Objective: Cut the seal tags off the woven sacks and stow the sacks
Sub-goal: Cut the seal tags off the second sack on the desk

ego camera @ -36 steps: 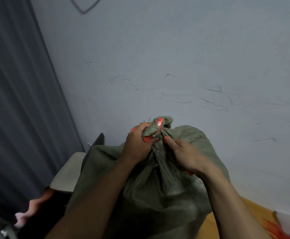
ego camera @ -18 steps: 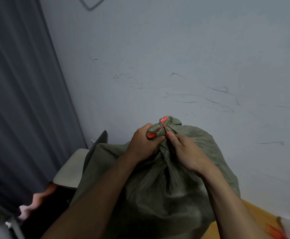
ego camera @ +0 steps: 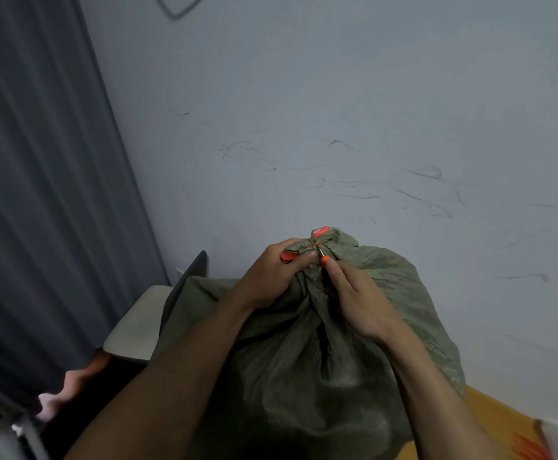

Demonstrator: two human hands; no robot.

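Observation:
A full olive-green woven sack point(ego camera: 330, 353) stands before me against the wall, its neck bunched and tied. A red seal tag point(ego camera: 319, 232) sticks up at the top of the knot, with a thin red tie around the neck. My left hand point(ego camera: 272, 277) grips the bunched neck and an orange-red strip point(ego camera: 287, 257) of the seal. My right hand point(ego camera: 357, 298) holds a small cutter point(ego camera: 323, 255) with an orange handle; its metal tip touches the tie at the neck. Most of the cutter is hidden in my fingers.
A pale scuffed wall point(ego camera: 370, 127) rises right behind the sack. A dark curtain point(ego camera: 38, 194) hangs at the left. A chair with a light seat point(ego camera: 138, 330) stands left of the sack. An orange surface point(ego camera: 490, 423) shows at the lower right.
The view shifted slightly, so the sack sits further right. My right hand brought the cutter's tip up to the red tie. My left hand kept its grip on the neck.

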